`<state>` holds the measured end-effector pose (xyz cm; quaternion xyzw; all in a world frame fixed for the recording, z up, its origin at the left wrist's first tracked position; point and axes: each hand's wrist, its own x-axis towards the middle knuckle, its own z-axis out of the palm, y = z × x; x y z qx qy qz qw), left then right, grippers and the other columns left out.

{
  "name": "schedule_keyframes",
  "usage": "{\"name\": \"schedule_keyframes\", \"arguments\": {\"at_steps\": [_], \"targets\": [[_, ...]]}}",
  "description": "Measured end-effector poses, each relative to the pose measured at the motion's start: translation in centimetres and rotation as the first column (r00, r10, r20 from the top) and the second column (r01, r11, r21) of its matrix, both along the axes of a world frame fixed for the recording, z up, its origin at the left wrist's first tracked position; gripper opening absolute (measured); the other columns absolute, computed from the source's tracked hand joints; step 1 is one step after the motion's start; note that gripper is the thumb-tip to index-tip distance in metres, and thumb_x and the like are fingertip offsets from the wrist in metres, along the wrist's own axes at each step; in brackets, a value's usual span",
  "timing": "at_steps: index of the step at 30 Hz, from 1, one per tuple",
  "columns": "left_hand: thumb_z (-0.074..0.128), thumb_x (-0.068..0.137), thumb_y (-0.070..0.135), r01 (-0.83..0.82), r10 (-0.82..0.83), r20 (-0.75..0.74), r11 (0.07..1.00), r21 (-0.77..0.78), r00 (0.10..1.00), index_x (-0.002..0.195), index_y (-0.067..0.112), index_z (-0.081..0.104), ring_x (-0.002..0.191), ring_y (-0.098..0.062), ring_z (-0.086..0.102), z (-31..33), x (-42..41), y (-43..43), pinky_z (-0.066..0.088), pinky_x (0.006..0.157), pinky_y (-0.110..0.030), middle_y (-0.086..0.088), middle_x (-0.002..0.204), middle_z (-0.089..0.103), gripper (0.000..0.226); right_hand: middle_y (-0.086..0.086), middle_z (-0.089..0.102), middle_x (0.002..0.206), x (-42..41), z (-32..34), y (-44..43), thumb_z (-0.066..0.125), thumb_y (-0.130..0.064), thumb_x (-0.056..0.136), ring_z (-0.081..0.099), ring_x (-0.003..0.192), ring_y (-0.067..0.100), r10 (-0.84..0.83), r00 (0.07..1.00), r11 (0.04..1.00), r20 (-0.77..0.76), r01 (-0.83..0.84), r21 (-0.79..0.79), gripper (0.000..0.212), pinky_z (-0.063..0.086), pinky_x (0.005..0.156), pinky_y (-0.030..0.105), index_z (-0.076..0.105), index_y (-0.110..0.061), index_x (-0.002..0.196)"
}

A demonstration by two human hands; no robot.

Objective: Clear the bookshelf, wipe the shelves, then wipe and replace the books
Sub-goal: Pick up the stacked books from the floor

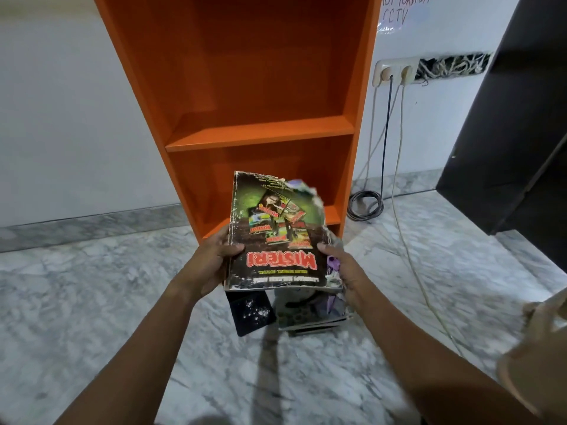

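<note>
Near right edge: a blurred beige shape [534, 348], not identifiable. Marble floor [107, 317] underfoot.

Both forearms reach forward. The left hand [214, 259] grasps the book's straight left edge, thumb on the cover and fingers curled beneath. The right hand [343, 271] grasps the ragged right edge the same way. A small purple thing [333, 262] sits by the right thumb. Cannot tell whether it is a cloth, a tag or part of the pile below.

The book [276, 234] is a worn paperback with the red title MISTERI upside down to the wearer. It is held off the floor with its far end tipped up toward the shelf. Its far right corner is torn, curling and blurred.

Directly beneath is a low stack of books [310, 317] on the floor. Just left of it lies a dark flat piece with white specks [251, 311]; cover or cloth, unclear.

Beyond stands the orange bookshelf [260, 133] against a white wall. Its middle board is bare and the lower compartment is partly hidden by the book. No books show inside.

Far right: wall socket [395, 72], cables coiled on the floor [365, 205], dark cabinet [521, 133].

Judgement: the shelf looks cleared, and this book is at the wipe-or-replace stage. Keep one hand flat under the weak right side. Wipe from the sound edge toward the torn corner, never against the curl. Slide it into the lower compartment with the straight edge leading so the loose pages do not catch.
</note>
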<state>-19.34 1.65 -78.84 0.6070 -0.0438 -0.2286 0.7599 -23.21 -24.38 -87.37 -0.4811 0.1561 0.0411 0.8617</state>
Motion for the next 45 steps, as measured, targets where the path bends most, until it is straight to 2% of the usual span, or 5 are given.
{"name": "schedule_keyframes", "arguments": {"at_steps": [15,23,29,35,45], "targets": [[0.052,0.103,0.04,-0.327,0.324,-0.168,0.945,0.011,0.931,0.124,0.007,0.064,0.105,-0.036,0.07,0.7,0.3,-4.3,0.055,0.097,-0.052,-0.017,0.111,0.074,0.041,-0.001,0.057,0.103,-2.2,3.4,8.8,0.061,-0.035,0.087,0.054,0.092,0.023,0.497,0.802,0.019,0.331,0.371,-0.928,0.051,0.047,0.07,0.036,0.054,-0.029,0.137],[0.044,0.105,0.043,-0.067,0.043,-0.202,0.991,-0.114,0.978,0.124,0.012,0.067,0.117,-0.038,0.065,1.1,-1.9,-4.6,0.048,0.105,-0.054,-0.023,0.124,0.069,0.043,-0.009,0.022,0.164,1.1,5.6,9.1,0.034,-0.07,0.094,0.024,0.149,0.017,0.2,0.913,0.464,0.356,0.232,-0.855,0.067,0.024,0.119,0.047,0.027,-0.044,0.156],[0.042,0.107,0.034,-0.031,0.012,-0.145,0.991,-0.13,0.989,0.116,0.014,0.066,0.089,-0.03,0.075,1.8,-2.5,-4.5,0.058,0.085,-0.049,-0.012,0.099,0.077,0.033,-0.001,0.064,0.085,4.1,7.7,6.4,0.045,-0.041,0.107,0.061,0.077,0.013,-0.042,0.959,0.803,0.279,0.199,-0.561,0.027,0.054,0.073,0.028,0.062,-0.021,0.111],[0.042,0.106,0.036,-0.074,0.048,-0.141,0.981,-0.181,0.989,0.126,0.01,0.061,0.099,-0.035,0.073,2.7,-1.5,-3.7,0.056,0.092,-0.055,-0.017,0.112,0.074,0.038,0.008,0.035,0.16,4.9,1.1,3.7,0.056,-0.071,0.088,0.037,0.146,0.031,0.118,0.993,0.843,-0.014,-0.108,-0.527,0.095,0.032,0.117,0.051,0.028,-0.014,0.158],[0.046,0.105,0.037,-0.287,0.279,-0.069,0.941,-0.178,0.958,0.126,0.012,0.06,0.096,-0.032,0.075,4.5,3.6,-0.2,0.063,0.07,-0.047,-0.014,0.112,0.075,0.035,-0.005,0.072,0.08,1.5,0.3,1.4,0.055,-0.022,0.099,0.066,0.071,0.004,0.243,0.962,0.9,-0.124,-0.271,-0.342,0.014,0.05,0.071,0.014,0.067,-0.014,0.095]]}}
